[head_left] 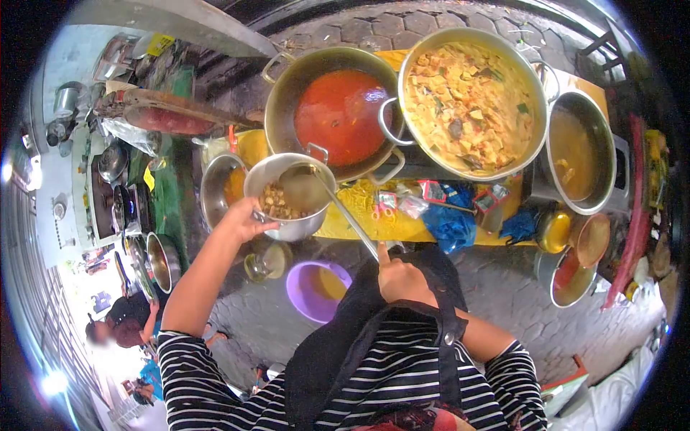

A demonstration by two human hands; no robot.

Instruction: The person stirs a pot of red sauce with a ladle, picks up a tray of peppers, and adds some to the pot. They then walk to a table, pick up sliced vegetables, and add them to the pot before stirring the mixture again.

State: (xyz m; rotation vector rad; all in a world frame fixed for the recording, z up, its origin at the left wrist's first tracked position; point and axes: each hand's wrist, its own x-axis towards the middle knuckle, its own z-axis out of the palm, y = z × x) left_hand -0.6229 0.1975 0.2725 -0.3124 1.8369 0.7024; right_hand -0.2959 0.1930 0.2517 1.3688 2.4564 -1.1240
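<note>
My left hand [244, 221] grips the near-left rim of a silver pot [298, 228], which is tilted toward me and holds brown cubed pieces [280, 202]. In my right hand [406, 279] is the long handle of a metal ladle [356, 223], its index finger stretched along it. The ladle's bowl is inside the silver pot, over the pieces. Just beyond stands a large pot [280, 115] with red sauce [341, 118]. To its right, a wide pot [528, 154] is full of a yellow, chunky stew [471, 108]. A smaller bowl [213, 201] with something orange sits left of the silver pot.
A deep pot [611, 179] of brown broth stands at right. Packets and blue plastic bags [449, 226] lie on the yellow cloth [345, 228]. Below are a purple bucket [298, 305] and a pot with red contents [564, 280]. People [129, 327] are at lower left.
</note>
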